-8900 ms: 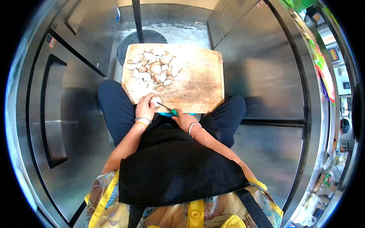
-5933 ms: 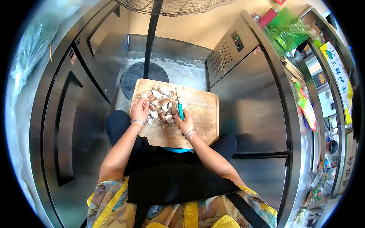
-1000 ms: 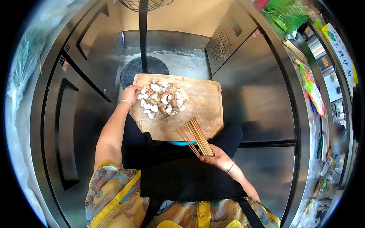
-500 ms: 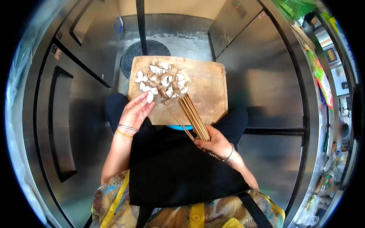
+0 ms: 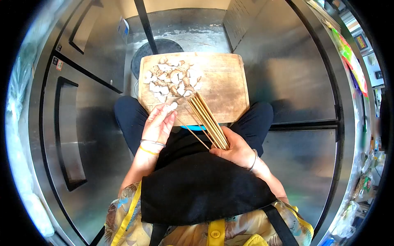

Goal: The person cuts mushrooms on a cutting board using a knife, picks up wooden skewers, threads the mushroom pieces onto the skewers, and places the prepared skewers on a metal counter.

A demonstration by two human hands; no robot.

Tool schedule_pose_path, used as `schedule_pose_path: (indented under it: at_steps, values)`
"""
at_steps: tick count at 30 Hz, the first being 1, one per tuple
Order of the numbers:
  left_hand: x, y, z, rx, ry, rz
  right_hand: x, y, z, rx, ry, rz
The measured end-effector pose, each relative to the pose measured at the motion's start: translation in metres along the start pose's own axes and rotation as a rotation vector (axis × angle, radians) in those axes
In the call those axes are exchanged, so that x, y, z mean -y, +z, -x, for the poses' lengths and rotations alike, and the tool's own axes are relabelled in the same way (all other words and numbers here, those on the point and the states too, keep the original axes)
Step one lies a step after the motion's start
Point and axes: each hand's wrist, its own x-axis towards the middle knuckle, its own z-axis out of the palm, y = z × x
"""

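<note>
Between steel cabinets (image 5: 289, 61), a wooden board (image 5: 223, 80) bears cut mushrooms (image 5: 175, 76) on its left side; by the near edge, the left hand (image 5: 157, 126) pinches one piece (image 5: 171, 107), the right hand (image 5: 238, 149) clasps skewers (image 5: 208, 119).

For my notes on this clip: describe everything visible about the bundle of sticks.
The bundle of sticks is a sheaf of thin, straight, tan rods that look wooden, gripped near the lower end by the right hand. Most lie close together, slanting up and left, their far ends seen against the cutting board; a couple splay out leftward. Whether they touch the board is unclear.
</note>
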Motion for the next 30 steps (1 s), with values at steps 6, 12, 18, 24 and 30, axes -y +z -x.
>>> schedule_pose_path:
  at_steps: [6,12,18,24,30]
  values:
    - [0.002,0.009,0.007,0.035,-0.014,-0.004,-0.005,-0.003,0.004,-0.002,0.016,-0.065]
    - [0.003,0.012,0.009,0.014,-0.004,-0.015,-0.004,-0.003,0.007,-0.011,0.044,-0.071]
    - [0.007,0.021,0.014,-0.042,0.161,-0.197,0.0,-0.004,0.006,-0.015,0.035,0.015]
    - [0.012,0.022,0.018,0.0,0.276,-0.383,-0.001,-0.002,0.006,-0.03,0.0,0.086]
    - [0.02,0.029,0.021,0.094,0.521,-0.694,0.0,-0.002,0.006,-0.025,0.043,0.049]
